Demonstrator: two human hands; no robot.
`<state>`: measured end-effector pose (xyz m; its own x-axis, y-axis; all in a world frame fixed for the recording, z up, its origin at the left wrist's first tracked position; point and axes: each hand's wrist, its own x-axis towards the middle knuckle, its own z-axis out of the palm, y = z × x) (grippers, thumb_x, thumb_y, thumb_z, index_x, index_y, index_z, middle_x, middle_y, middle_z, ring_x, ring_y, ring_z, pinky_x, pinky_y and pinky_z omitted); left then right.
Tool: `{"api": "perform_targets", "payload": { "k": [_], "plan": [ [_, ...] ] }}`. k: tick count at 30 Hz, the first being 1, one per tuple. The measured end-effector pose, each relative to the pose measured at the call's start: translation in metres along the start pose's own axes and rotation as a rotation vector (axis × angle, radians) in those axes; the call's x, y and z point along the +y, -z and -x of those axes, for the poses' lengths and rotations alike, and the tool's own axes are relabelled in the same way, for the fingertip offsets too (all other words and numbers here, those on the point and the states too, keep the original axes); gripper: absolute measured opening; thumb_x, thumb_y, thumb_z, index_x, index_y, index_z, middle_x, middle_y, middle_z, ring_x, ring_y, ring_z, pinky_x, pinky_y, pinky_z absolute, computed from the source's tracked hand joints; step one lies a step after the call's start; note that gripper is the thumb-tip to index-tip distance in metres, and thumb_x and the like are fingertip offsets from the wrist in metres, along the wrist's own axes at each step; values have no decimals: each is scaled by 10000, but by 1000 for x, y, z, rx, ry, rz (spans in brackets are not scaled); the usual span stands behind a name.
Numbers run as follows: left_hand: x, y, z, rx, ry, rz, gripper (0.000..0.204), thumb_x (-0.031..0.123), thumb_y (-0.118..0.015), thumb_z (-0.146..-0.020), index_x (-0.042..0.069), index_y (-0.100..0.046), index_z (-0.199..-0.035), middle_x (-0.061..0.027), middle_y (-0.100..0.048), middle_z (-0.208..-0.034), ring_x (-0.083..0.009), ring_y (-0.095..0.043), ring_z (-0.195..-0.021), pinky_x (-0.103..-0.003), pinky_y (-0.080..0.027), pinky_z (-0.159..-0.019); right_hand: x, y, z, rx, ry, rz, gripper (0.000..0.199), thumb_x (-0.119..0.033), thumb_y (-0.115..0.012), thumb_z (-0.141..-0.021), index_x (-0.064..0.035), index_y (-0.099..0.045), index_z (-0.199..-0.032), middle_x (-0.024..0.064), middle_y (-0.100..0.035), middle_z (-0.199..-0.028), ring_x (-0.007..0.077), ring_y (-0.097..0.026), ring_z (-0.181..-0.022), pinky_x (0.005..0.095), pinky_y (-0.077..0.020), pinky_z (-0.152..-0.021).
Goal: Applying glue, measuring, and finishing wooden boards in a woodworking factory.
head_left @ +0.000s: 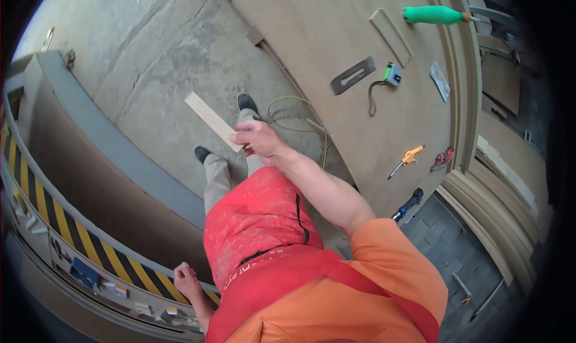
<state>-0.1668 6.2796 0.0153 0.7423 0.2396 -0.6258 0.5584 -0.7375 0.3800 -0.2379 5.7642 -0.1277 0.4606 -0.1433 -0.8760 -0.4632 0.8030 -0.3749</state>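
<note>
My right hand (259,140) is closed round the near end of a short, pale wooden strip (209,118). The strip points away to the left, held in the air above the concrete floor and just in front of my legs. Low at my left side hangs my left hand (187,281), its fingers curled in and nothing visible in them. It is nearest to the yellow-and-black striped edge (114,260) of a long bench or machine.
On the wooden table (336,37) to the right lie a green bottle (435,15), a thin wooden strip (391,36), a slotted dark plate (353,75), a tape measure (392,74) and a yellow air gun (410,155). A yellow hose (291,98) loops on the floor beside the table. Boards (492,214) are stacked farther right.
</note>
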Motion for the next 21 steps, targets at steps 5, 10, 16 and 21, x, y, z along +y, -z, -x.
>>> {"api": "perform_targets", "payload": {
  "k": [5,10,16,21],
  "plan": [
    [-27,2,-24,-106,55,-44,233,216,-682,-1061,54,-635,-901,7,-595,-728,-64,-524,-648,-241,-428,-598,164,76,-104,291,-307,-757,149,-209,-772,-933,-140,-671,-1019,11,-642,-913,168,-617,-757,338,-508,-604],
    [-64,7,-44,-125,230,-86,200,201,-674,-1066,53,-643,-935,9,-598,-766,-62,-521,-692,-236,-419,-626,205,190,-173,548,-19,-802,239,-179,-793,-904,-136,-655,-1093,19,-634,-1047,192,-607,-868,356,-515,-648],
    [-65,-19,-70,-161,292,-125,189,215,-677,-1071,58,-647,-969,9,-610,-787,-67,-526,-702,-235,-422,-638,165,315,-223,862,218,-877,314,-197,-726,-960,-92,-608,-1232,74,-607,-1200,244,-575,-1074,425,-509,-828],
    [-13,-62,-94,-231,167,-145,193,246,-669,-1082,70,-662,-1003,11,-627,-805,-70,-529,-707,-237,-432,-660,106,377,-268,968,393,-896,312,-270,-670,-1003,-68,-613,-1234,74,-627,-1191,245,-586,-1088,448,-514,-835]
  ]
}}
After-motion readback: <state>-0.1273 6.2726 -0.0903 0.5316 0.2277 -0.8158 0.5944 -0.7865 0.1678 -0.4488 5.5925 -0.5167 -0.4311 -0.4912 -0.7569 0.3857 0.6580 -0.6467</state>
